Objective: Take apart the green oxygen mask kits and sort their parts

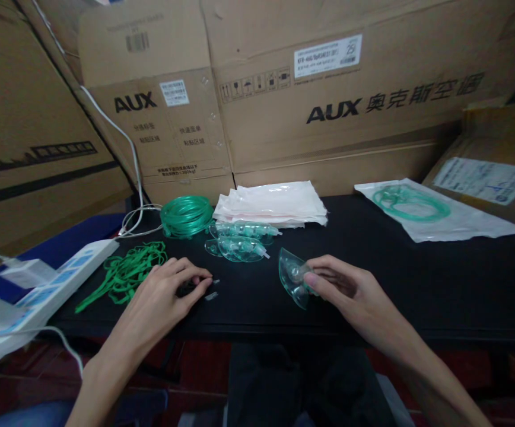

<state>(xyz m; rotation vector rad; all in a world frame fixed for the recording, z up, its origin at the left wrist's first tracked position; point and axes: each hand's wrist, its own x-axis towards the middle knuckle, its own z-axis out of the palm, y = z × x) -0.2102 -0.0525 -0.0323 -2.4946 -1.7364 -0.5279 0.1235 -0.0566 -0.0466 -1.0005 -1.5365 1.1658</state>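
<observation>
My right hand [340, 281] grips a clear green-tinted oxygen mask [292, 276] by its connector end, fingers closed round it. The mask is held just above the black table, its wide opening facing left. My left hand [172, 284] is pinched low over the table. From its thumb and index fingertips pokes a small shiny strip [216, 281]. A second small strip [212, 296] lies on the table just below those fingertips. Behind the hands, several more oxygen masks [239, 248] lie in a group. A tangle of green elastic straps [128, 270] is left of my left hand.
A coil of green tubing [186, 214] and a stack of white bags [270, 201] stand at the back. A packaged tubing set [417, 207] lies at right. A white power strip [57, 290] with plugs runs along the left. Large cardboard boxes [266, 136] wall the back.
</observation>
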